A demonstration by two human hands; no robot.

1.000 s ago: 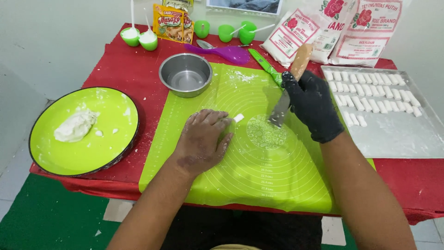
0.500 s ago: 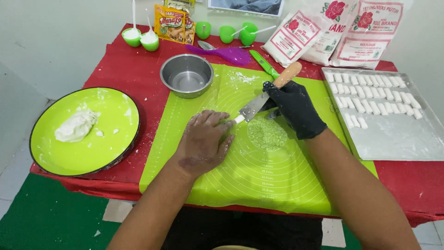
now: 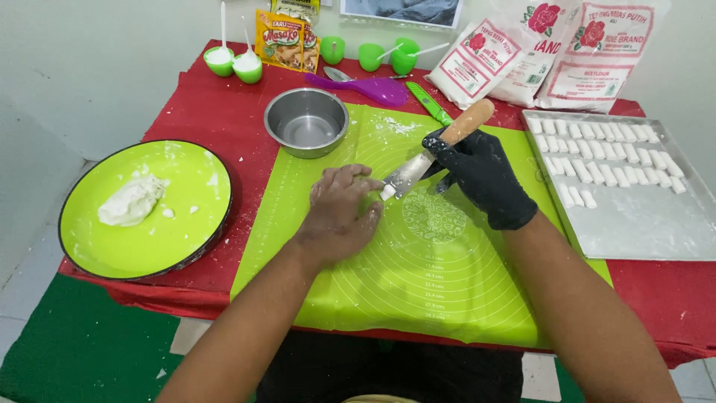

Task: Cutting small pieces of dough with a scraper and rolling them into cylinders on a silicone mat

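Right hand (image 3: 481, 175) gripping scraper (image 3: 432, 153), left hand (image 3: 343, 213) pressing flat on green mat (image 3: 418, 283).

Right hand – black-gloved – is closing around the scraper's wooden handle, blade tip touching a small white dough piece (image 3: 386, 194) just beside the left fingertips. Left hand is lying palm-down, fingers loosely curled, holding nothing. Relative to the mat: steel bowl (image 3: 306, 122) at its far-left corner, green plate (image 3: 145, 209) with a dough lump (image 3: 131, 200) off its left edge, metal tray (image 3: 634, 216) of cut dough pieces off its right edge – all on the red desk (image 3: 216, 104).
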